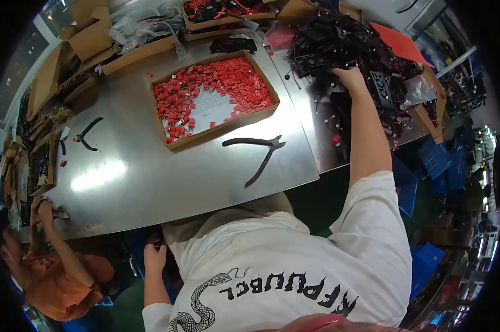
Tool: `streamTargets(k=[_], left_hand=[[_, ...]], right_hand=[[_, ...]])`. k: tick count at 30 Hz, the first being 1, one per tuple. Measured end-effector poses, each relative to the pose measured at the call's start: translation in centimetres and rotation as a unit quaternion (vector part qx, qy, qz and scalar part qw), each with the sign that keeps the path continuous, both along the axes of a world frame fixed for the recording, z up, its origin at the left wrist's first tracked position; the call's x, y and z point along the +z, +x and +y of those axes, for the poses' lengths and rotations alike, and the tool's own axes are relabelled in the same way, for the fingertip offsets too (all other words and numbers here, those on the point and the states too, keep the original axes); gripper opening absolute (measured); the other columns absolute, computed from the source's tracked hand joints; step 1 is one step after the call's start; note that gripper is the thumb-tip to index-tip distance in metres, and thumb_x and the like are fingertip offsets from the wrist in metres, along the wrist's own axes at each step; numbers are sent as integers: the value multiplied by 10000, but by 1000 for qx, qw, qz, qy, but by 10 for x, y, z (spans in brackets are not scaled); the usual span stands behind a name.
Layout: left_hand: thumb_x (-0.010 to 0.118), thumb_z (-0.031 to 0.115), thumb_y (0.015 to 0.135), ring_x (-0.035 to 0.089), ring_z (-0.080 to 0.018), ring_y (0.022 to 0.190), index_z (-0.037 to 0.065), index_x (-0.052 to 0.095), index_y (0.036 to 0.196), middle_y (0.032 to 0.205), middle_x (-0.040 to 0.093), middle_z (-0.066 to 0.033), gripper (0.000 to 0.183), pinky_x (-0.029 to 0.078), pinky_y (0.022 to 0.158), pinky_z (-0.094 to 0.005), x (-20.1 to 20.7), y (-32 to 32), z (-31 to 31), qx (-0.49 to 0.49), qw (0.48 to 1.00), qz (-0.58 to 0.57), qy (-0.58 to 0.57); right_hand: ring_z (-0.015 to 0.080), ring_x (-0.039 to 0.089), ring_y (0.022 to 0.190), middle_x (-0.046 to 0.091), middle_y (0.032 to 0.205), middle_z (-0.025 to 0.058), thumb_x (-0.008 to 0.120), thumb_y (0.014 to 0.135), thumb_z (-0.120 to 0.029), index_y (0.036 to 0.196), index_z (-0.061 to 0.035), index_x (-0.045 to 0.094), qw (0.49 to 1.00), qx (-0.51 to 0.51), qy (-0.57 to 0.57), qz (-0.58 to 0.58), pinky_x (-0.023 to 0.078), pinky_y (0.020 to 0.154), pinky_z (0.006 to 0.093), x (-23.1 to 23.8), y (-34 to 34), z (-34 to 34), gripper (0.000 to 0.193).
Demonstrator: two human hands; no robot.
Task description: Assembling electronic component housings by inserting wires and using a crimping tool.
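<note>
My right hand [349,81] reaches to the far right, its fingers closed on a black plastic part [322,80] at the edge of a tangled heap of black parts [366,50] with thin wires. The held part is blurred, so its exact kind is unclear. Low beside my lap, below the table's front edge, my left hand [155,252] is curled round something dark that I cannot make out. Between the two hands, dark-handled cutting pliers [269,143] lie spread on the metal table [206,182].
A shallow cardboard box [222,129] holds many small red pieces and a paper sheet. Smaller pliers [83,138] lie at the left. Boxes of red and black parts [228,11] line the back. A co-worker in an orange shirt [67,282] works at the left corner.
</note>
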State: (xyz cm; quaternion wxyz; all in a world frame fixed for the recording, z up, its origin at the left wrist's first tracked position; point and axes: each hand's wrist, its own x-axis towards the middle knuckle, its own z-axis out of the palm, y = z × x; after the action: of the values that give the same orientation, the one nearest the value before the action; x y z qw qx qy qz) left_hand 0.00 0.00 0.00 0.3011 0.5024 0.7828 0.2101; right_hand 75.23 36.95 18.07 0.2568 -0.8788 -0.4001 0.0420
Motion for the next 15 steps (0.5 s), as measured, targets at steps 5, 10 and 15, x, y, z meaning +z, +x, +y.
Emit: streamTargets(k=[5,10,15], left_hand=[[725,173,867,679,-371,949,-6,693,1114,1020,717,-194,306,541,840,-458,29,71,-30,-133,979,153,-13],[761,185,826,670,-361,927,40,719,1008,1005,709,-154,236,531,822,-446,110,143,14,-314,930,75,174],[755,195,808,551,-310,1243,230,705,1227,1353,604,-62,423,433,1018,-477,191,232,50,-368,796,133,462]], right_hand=[[154,634,789,696,908,67,796,771,-269,1224,15,699,974,164,67,139,498,721,304,44,-31,-54,544],[116,625,843,691,927,43,726,852,-99,1246,30,677,938,339,44,54,499,762,270,88,-97,-94,417],[123,630,848,682,960,57,723,849,-75,1217,28,676,853,492,-56,168,524,751,276,133,-232,-163,385]])
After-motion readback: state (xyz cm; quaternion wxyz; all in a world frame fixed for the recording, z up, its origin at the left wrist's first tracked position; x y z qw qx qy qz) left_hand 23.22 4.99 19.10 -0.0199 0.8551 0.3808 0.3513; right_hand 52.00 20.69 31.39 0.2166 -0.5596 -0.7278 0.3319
